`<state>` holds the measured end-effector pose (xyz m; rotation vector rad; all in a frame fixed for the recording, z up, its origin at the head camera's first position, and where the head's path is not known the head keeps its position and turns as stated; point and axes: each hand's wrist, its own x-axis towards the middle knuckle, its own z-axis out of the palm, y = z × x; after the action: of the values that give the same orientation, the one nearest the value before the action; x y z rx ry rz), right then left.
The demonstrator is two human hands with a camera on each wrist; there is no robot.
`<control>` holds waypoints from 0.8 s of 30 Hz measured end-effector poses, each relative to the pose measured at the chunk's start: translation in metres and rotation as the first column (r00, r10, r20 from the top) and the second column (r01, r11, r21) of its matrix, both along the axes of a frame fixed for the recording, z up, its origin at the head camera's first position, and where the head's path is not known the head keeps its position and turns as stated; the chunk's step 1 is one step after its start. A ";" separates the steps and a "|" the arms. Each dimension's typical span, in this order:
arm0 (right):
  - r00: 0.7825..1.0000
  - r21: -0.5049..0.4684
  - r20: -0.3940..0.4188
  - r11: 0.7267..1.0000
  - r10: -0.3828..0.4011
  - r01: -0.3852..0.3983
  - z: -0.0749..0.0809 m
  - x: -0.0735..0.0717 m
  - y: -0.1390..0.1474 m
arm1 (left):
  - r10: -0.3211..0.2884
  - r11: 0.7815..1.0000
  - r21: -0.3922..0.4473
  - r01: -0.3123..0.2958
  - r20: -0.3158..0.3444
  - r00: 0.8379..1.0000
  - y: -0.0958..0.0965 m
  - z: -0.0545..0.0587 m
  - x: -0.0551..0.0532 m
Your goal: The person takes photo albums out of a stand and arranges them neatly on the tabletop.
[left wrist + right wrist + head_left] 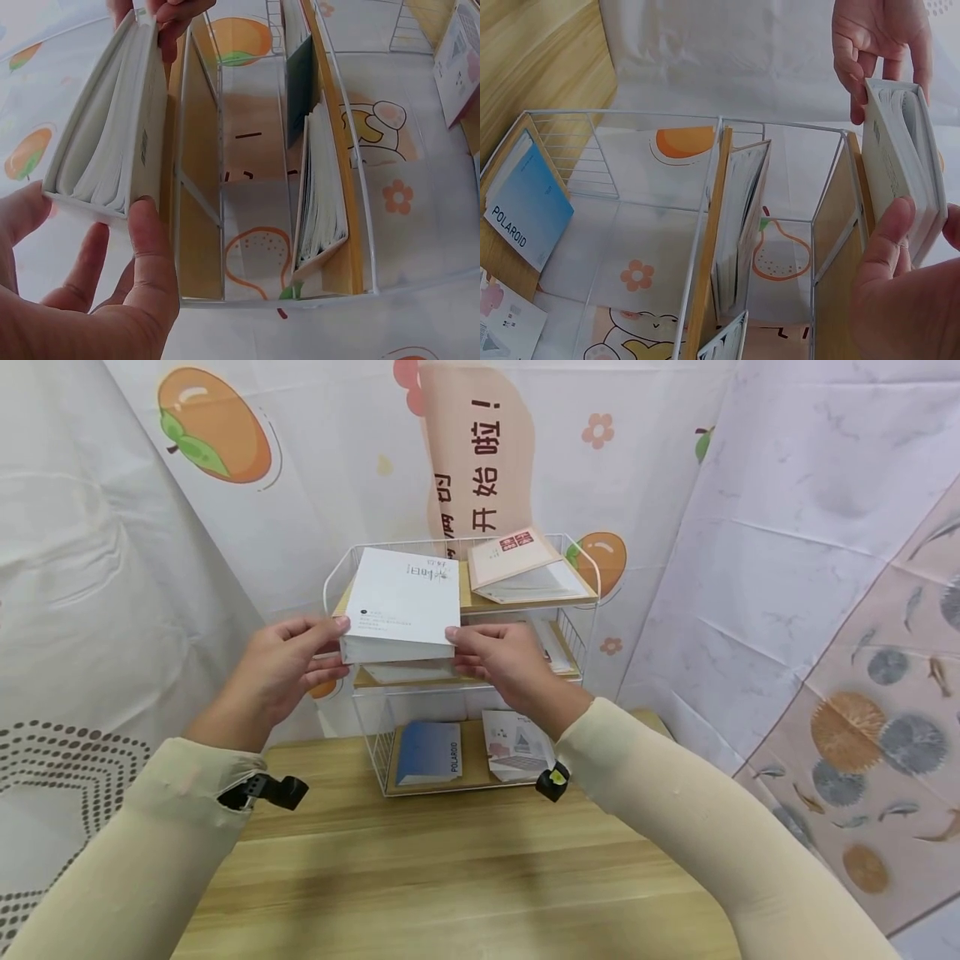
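Observation:
A thick white hardcover book (pixel 405 597) is at the left end of the top shelf, its page edges facing me. My left hand (pixel 288 656) grips its left near corner, thumb at the cover and fingers lower down. At the right near corner my right hand (pixel 506 660) pinches it the same way. In the left wrist view the slightly fanned pages of the white book (pixel 112 127) show between its covers. The right wrist view has the white book (pixel 900 150) close by the top board, between both hands.
A white wire rack (pixel 371 727) with three wooden shelves stands on the wooden table (pixel 450 877). A pink-cream book (pixel 517 560) lies at the top right. More books fill the middle shelf; a blue POLAROID book (pixel 431 752) and an illustrated book (pixel 517 743) lie on the bottom one.

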<state>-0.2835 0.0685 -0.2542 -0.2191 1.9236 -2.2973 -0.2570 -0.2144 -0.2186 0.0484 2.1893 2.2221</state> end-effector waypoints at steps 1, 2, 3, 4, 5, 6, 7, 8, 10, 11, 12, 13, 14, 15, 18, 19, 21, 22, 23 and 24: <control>1.000 0.005 0.001 1.000 0.002 -0.002 -0.001 0.000 0.000 | -0.002 1.000 -0.001 0.002 0.004 1.000 0.000 -0.001 0.001; 1.000 0.008 0.004 1.000 0.005 -0.005 -0.002 0.001 0.000 | -0.005 1.000 0.001 0.005 0.009 1.000 -0.001 -0.002 0.001; 1.000 0.009 0.007 1.000 0.009 -0.009 -0.003 0.001 0.000 | -0.008 1.000 0.000 0.008 0.015 1.000 -0.001 -0.002 0.002; 1.000 0.013 0.011 1.000 0.010 -0.010 -0.004 0.001 0.000 | -0.011 1.000 -0.001 0.011 0.020 1.000 -0.001 -0.003 0.003; 1.000 0.017 0.013 1.000 0.011 -0.011 -0.005 0.001 0.001 | -0.014 1.000 -0.002 0.014 0.026 1.000 -0.002 -0.004 0.004; 1.000 0.022 0.015 1.000 0.011 -0.012 -0.006 0.001 0.001 | -0.018 1.000 0.007 0.018 0.034 0.999 -0.002 -0.004 0.004; 1.000 0.027 0.015 1.000 0.012 -0.012 -0.007 0.002 0.001 | -0.021 1.000 0.008 0.020 0.038 0.999 -0.002 -0.005 0.005; 1.000 0.029 0.013 1.000 0.012 -0.012 -0.008 0.002 0.001 | -0.023 1.000 0.008 0.022 0.044 0.999 -0.002 -0.005 0.006; 1.000 0.044 0.009 0.999 0.009 -0.009 -0.009 0.003 0.002 | -0.021 1.000 -0.010 0.021 0.049 0.999 -0.002 -0.007 0.007; 1.000 0.051 0.007 0.999 0.009 -0.010 -0.010 0.004 0.003 | -0.021 1.000 -0.016 0.022 0.052 0.998 -0.002 -0.008 0.007; 1.000 0.058 0.008 0.998 0.011 -0.012 -0.010 0.006 0.003 | -0.022 1.000 -0.016 0.023 0.056 0.998 -0.002 -0.009 0.008; 1.000 0.065 0.010 0.998 0.012 -0.012 -0.011 0.007 0.004 | -0.019 1.000 -0.022 0.021 0.057 0.998 -0.002 -0.010 0.008; 1.000 0.073 0.015 0.997 0.013 -0.014 -0.011 0.008 0.004 | -0.021 0.999 -0.025 0.023 0.060 0.998 -0.003 -0.010 0.009; 1.000 0.078 0.021 0.997 0.015 -0.016 -0.012 0.010 0.005 | -0.025 0.999 -0.029 0.027 0.062 0.998 -0.003 -0.011 0.010; 0.999 0.080 0.035 0.996 0.025 -0.028 -0.015 0.014 0.005 | -0.041 0.999 -0.022 0.043 0.064 0.997 -0.005 -0.014 0.014; 0.999 0.081 0.037 0.996 0.027 -0.030 -0.017 0.015 0.005 | -0.046 0.999 -0.024 0.047 0.062 0.997 -0.005 -0.015 0.015; 0.999 0.082 0.036 0.996 0.031 -0.034 -0.019 0.017 0.006 | -0.055 0.998 -0.026 0.056 0.060 0.997 -0.007 -0.017 0.016; 0.999 0.086 0.033 0.996 0.032 -0.035 -0.021 0.017 0.006 | -0.054 0.998 -0.027 0.056 0.059 0.997 -0.007 -0.018 0.017; 0.999 0.087 0.029 0.996 0.033 -0.036 -0.022 0.018 0.007 | -0.054 0.998 -0.023 0.056 0.059 0.997 -0.007 -0.019 0.018; 0.999 0.090 0.025 0.995 0.034 -0.037 -0.024 0.019 0.007 | -0.054 0.998 -0.024 0.055 0.057 0.997 -0.007 -0.020 0.019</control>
<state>-0.2650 0.0757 -0.2781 -0.2132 1.9894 -2.1751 -0.2385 -0.2212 -0.2391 0.0438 2.1603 2.1400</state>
